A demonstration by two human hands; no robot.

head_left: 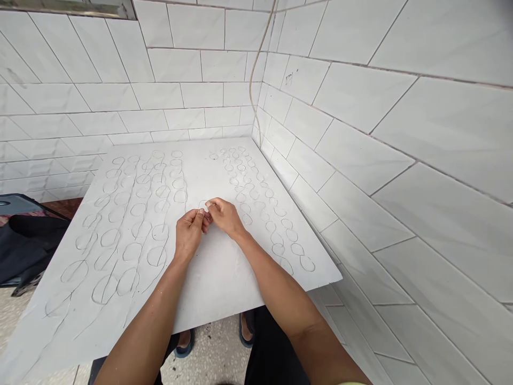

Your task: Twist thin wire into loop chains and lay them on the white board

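Observation:
My left hand (189, 231) is closed in a pinch above the middle of the white board. Beside it, my right hand (225, 215) pinches too, and the fingertips of both nearly meet. A thin wire ring (203, 203) shows as a faint loop at the fingertips; the fingers hide part of it. Rows of similar thin rings (157, 256) lie to the left, with long thin strands running along them. More small rings (278, 249) lie in rows to the right of my hands.
The white board (212, 299) reaches to the tiled walls (360, 133) at the back and right. A cable (251, 80) hangs down in the corner. A dark cloth (28, 240) lies over a chair at the left. My sandalled feet show below the board.

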